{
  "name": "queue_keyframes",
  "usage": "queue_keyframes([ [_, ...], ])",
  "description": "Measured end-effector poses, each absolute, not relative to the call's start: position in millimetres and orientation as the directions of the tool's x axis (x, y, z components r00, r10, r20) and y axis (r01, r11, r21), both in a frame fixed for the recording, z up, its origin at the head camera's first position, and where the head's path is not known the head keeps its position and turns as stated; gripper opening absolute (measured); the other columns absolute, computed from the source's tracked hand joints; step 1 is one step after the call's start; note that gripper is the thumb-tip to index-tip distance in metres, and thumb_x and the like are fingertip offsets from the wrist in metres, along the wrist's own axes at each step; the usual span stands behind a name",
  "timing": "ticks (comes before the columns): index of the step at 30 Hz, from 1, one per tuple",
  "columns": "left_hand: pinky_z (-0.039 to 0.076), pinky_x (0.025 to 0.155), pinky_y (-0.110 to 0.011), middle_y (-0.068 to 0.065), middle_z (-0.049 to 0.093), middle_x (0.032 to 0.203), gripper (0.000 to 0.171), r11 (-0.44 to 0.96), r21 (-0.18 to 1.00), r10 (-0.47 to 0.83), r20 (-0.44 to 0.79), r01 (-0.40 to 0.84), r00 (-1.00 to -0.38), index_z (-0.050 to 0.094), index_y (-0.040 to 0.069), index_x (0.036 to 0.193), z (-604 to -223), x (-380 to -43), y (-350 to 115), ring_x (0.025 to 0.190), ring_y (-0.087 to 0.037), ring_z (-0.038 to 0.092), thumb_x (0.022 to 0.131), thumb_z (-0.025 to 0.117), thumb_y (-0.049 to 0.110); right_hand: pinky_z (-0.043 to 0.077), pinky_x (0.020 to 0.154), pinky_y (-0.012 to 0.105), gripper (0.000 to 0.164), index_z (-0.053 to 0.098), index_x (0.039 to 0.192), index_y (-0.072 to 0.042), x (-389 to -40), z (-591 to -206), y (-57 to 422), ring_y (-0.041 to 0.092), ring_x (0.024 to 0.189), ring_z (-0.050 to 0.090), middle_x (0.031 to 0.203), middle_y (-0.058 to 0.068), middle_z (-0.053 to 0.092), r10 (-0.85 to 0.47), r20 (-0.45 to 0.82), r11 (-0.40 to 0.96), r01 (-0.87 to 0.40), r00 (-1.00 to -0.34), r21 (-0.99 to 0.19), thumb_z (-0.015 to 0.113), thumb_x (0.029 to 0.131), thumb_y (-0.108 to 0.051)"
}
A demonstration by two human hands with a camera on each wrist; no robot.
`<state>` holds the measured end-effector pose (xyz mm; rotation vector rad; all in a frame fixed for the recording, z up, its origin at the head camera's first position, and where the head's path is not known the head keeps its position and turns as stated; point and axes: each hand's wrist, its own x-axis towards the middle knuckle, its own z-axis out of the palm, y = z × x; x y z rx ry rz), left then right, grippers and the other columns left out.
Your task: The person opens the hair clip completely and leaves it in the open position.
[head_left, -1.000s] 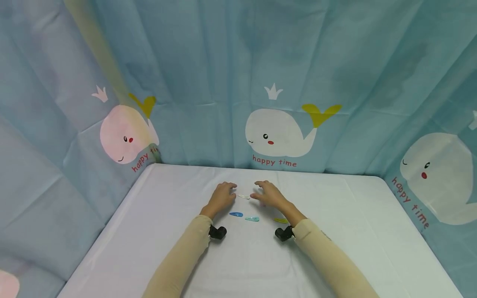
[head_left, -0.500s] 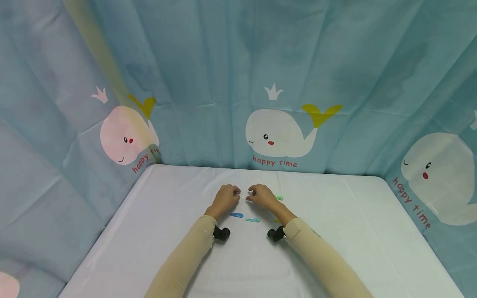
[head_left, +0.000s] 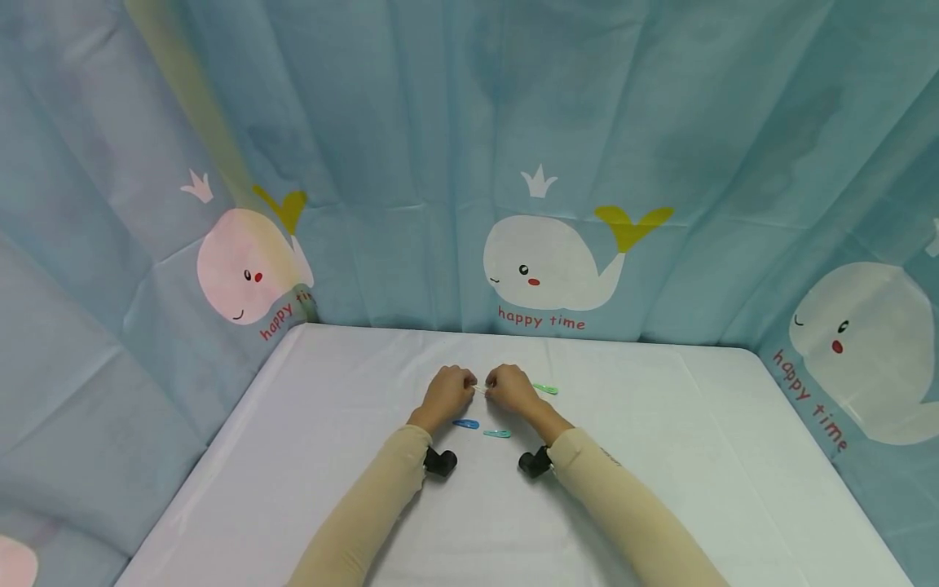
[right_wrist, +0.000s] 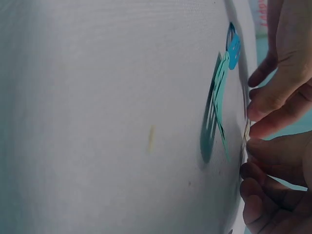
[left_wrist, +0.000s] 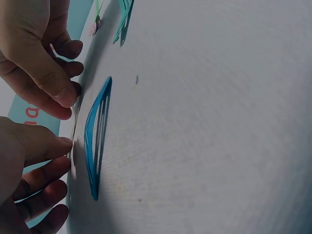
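My left hand (head_left: 449,393) and right hand (head_left: 511,390) meet around a small white hair clip (head_left: 479,389) on the table's middle. Thumb and index finger of each pinch one end of it; in the right wrist view the clip (right_wrist: 246,130) shows as a thin cream sliver between the fingertips. Closer to me lie a blue hair clip (head_left: 465,424), by the left wrist, and a teal hair clip (head_left: 497,434) to its right. Just beyond the right hand sits a green hair clip (head_left: 545,389), partly covered by it.
A white cloth covers the table (head_left: 308,456). Behind it and at both sides hangs a blue curtain (head_left: 396,261) printed with whales. Black wrist cameras (head_left: 440,463) jut inward from both sleeves, low over the cloth.
Both hands have come together, their fingers going from spread to pinching the white hair clip. The right forearm has swung inward, uncovering the green clip and hiding the yellow one.
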<state>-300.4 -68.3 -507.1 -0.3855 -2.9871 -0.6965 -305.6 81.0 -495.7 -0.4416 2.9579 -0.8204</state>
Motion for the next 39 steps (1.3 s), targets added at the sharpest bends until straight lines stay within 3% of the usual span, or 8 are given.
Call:
queue_keyframes([
  [9,0.045,0.073,-0.032,-0.003,0.063,0.080,0.005,0.855,0.448,0.233,0.121,0.263,-0.965,0.073,0.008,0.089,-508.7,-299.2,-70.6,0.076,-0.016,0.050,0.088,0.068,0.010,0.050,0.068,0.032,0.005,0.075,0.083,-0.001,-306.0,-499.0,80.1,0.017,0.071,0.057,0.080,0.008,0.071,-0.232,0.013,0.815,-0.201,-0.973,-0.543,0.071,0.082,-0.004],
  [15,0.049,0.080,-0.035,-0.003,0.069,0.083,0.007,0.792,0.566,0.225,0.076,0.228,-0.971,0.075,0.008,0.088,-509.5,-297.9,-75.7,0.078,-0.016,0.056,0.088,0.068,0.009,0.047,0.070,0.031,0.006,0.074,0.079,-0.003,-307.1,-503.5,83.0,0.016,0.072,0.055,0.078,0.006,0.070,-0.221,-0.002,0.784,-0.177,-0.975,-0.594,0.071,0.083,-0.006],
  [25,0.050,0.080,-0.035,-0.003,0.072,0.087,0.008,0.711,0.674,0.244,0.027,0.198,-0.969,0.076,0.009,0.090,-500.9,-287.7,-83.4,0.080,-0.014,0.059,0.089,0.068,0.011,0.040,0.056,0.022,0.009,0.075,0.082,-0.002,-294.5,-496.0,95.0,0.012,0.062,0.050,0.073,0.006,0.069,-0.264,-0.019,0.677,-0.171,-0.964,-0.716,0.069,0.086,-0.006],
  [32,0.051,0.080,-0.034,-0.004,0.073,0.090,0.010,0.684,0.709,0.240,-0.002,0.168,-0.971,0.076,0.010,0.092,-497.0,-283.0,-82.2,0.083,-0.014,0.063,0.090,0.067,0.013,0.043,0.058,0.023,0.008,0.076,0.084,-0.003,-288.0,-491.9,102.9,0.012,0.063,0.053,0.075,0.004,0.070,-0.261,-0.046,0.635,-0.136,-0.964,-0.761,0.070,0.086,-0.009],
  [39,0.049,0.075,-0.029,-0.004,0.072,0.091,0.011,0.615,0.777,0.262,-0.042,0.133,-0.964,0.075,0.010,0.095,-494.5,-277.1,-81.4,0.080,-0.012,0.058,0.091,0.066,0.015,0.044,0.059,0.024,0.009,0.076,0.086,-0.005,-283.1,-489.6,110.6,0.013,0.066,0.053,0.075,0.001,0.067,-0.234,-0.101,0.579,-0.055,-0.967,-0.813,0.070,0.088,-0.011],
])
